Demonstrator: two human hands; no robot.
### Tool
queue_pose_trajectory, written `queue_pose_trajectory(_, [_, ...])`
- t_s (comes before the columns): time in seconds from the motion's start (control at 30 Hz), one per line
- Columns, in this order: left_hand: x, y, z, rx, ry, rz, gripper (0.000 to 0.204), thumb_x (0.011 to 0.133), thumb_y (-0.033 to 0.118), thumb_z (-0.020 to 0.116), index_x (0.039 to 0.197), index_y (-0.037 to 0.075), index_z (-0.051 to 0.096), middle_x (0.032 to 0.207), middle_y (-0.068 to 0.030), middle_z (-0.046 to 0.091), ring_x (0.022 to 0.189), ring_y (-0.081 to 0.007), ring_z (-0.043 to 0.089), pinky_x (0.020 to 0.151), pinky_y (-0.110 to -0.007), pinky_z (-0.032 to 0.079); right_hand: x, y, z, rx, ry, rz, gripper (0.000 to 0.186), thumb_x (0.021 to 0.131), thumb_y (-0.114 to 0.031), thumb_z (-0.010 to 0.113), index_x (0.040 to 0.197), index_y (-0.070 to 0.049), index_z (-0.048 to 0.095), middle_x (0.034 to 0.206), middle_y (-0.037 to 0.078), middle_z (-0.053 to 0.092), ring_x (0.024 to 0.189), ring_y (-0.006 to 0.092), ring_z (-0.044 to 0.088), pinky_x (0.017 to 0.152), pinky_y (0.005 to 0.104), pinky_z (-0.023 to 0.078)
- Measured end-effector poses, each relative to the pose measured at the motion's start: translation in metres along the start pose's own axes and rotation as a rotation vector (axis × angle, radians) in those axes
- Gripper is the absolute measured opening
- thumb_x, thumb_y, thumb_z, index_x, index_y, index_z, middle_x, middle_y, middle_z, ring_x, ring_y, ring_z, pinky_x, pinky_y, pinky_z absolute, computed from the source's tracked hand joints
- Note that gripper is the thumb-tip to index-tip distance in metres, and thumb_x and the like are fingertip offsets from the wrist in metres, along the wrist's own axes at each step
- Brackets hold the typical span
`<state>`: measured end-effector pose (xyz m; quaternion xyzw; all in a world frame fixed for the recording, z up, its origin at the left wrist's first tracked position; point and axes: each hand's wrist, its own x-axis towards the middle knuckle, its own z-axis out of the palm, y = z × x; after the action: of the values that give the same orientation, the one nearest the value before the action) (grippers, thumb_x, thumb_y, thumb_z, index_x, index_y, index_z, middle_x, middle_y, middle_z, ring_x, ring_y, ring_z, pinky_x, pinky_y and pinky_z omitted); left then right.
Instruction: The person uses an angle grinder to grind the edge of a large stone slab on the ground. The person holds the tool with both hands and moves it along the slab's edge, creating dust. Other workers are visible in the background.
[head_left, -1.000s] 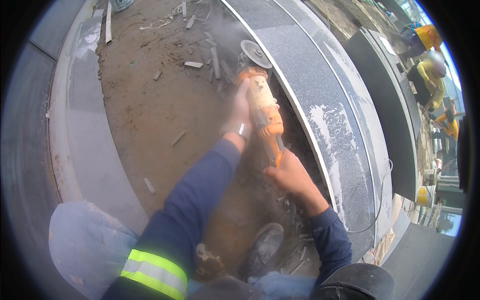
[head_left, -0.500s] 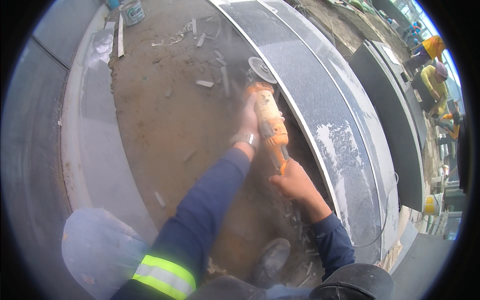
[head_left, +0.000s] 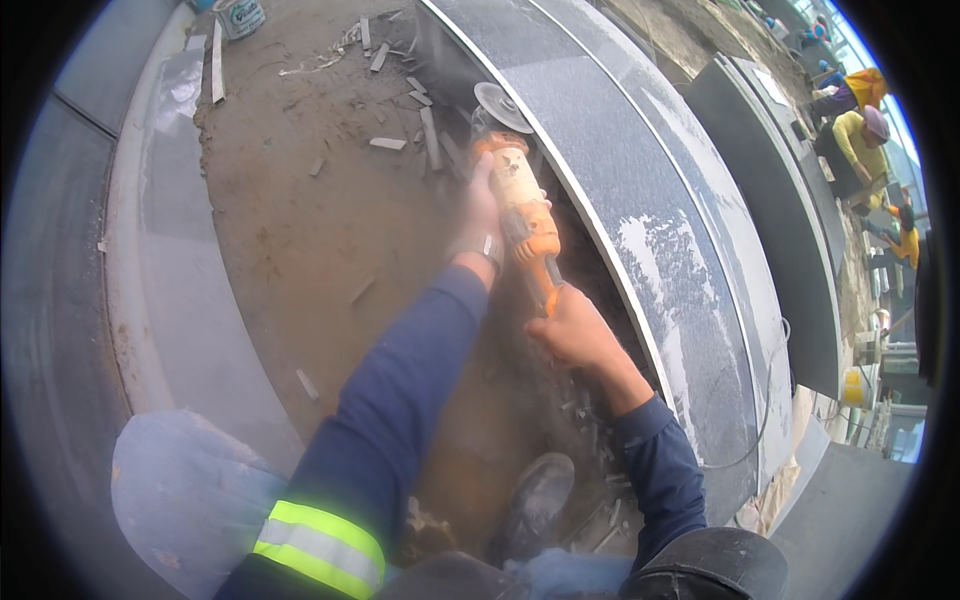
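Observation:
An orange angle grinder (head_left: 518, 190) is held in both hands, its round cutting disc (head_left: 503, 107) at the white-edged side of a long dark grey stone slab (head_left: 600, 130). My left hand (head_left: 477, 222) is wrapped round the front of the body, just behind the disc. Around the rear handle my right hand (head_left: 580, 328) is closed. Haze, apparently dust, blurs the area about my left hand and the ground beneath. Whether the disc bites into the edge cannot be made out.
Loose pale strips (head_left: 388, 143) lie on the dirt ground (head_left: 300, 230). A bucket (head_left: 240, 17) stands far left, near a grey ledge (head_left: 190, 230). More dark slabs (head_left: 770, 190) lie to the right. A cable (head_left: 768, 430) trails over the slab. Co-workers (head_left: 862, 145) are at far right.
The whole view has shifted, so the scene sits a little higher and further left. Against the slab, the grinder has moved only slightly farther away along the edge. Both hands keep their grip.

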<state>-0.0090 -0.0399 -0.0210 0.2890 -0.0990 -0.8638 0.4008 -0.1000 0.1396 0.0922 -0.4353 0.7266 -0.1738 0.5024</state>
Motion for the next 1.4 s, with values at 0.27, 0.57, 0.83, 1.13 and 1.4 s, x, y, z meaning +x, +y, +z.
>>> queue_pose_trajectory(0.27, [-0.020, -0.008, 0.003, -0.004, 0.010, -0.004, 0.072, 0.095, 0.072, 0.046, 0.121, 0.004, 0.051, 0.091, -0.0242, 0.066, 0.076, -0.0367, 0.071, 0.068, -0.049, 0.062, -0.010, 0.016, 0.007, -0.021, 0.033, -0.025, 0.037, 0.080, -0.007, 0.067, 0.112, 0.005, 0.055, 0.072, 0.008, 0.062, 0.053, 0.0150, 0.060, 0.049, 0.0313, 0.048])
queue_pose_trajectory(0.57, [-0.041, -0.018, 0.012, -0.010, 0.000, 0.001, 0.074, 0.096, 0.071, 0.042, 0.125, 0.003, 0.050, 0.091, -0.0235, 0.067, 0.076, -0.0358, 0.072, 0.068, -0.048, 0.063, -0.029, 0.012, 0.003, -0.055, 0.007, 0.023, 0.046, 0.078, -0.014, 0.072, 0.112, 0.011, 0.051, 0.075, 0.019, 0.068, 0.062, 0.0283, 0.070, 0.062, 0.0398, 0.054])
queue_pose_trajectory(0.83, [-0.060, -0.022, 0.021, -0.034, 0.030, -0.033, 0.075, 0.097, 0.071, 0.040, 0.126, 0.003, 0.050, 0.092, -0.0235, 0.067, 0.077, -0.0356, 0.072, 0.068, -0.048, 0.063, -0.038, 0.027, 0.006, -0.134, 0.046, -0.045, 0.046, 0.078, -0.016, 0.072, 0.110, 0.012, 0.052, 0.085, 0.028, 0.068, 0.079, 0.0384, 0.072, 0.074, 0.0443, 0.055])
queue_pose_trajectory(1.13, [-0.057, -0.025, 0.020, -0.027, -0.009, -0.009, 0.075, 0.097, 0.072, 0.039, 0.127, 0.004, 0.050, 0.092, -0.0228, 0.067, 0.079, -0.0356, 0.073, 0.069, -0.047, 0.063, -0.038, 0.033, 0.005, -0.121, 0.055, -0.090, 0.046, 0.078, -0.018, 0.071, 0.108, 0.011, 0.053, 0.085, 0.029, 0.068, 0.080, 0.0409, 0.072, 0.075, 0.0451, 0.054])
queue_pose_trajectory(1.4, [-0.047, -0.020, 0.016, 0.005, -0.007, 0.004, 0.075, 0.097, 0.072, 0.039, 0.127, 0.003, 0.049, 0.093, -0.0242, 0.067, 0.080, -0.0370, 0.072, 0.070, -0.049, 0.063, -0.032, 0.019, 0.002, -0.082, 0.017, -0.006, 0.045, 0.078, -0.014, 0.070, 0.110, 0.011, 0.052, 0.078, 0.022, 0.068, 0.064, 0.0293, 0.071, 0.064, 0.0406, 0.055])
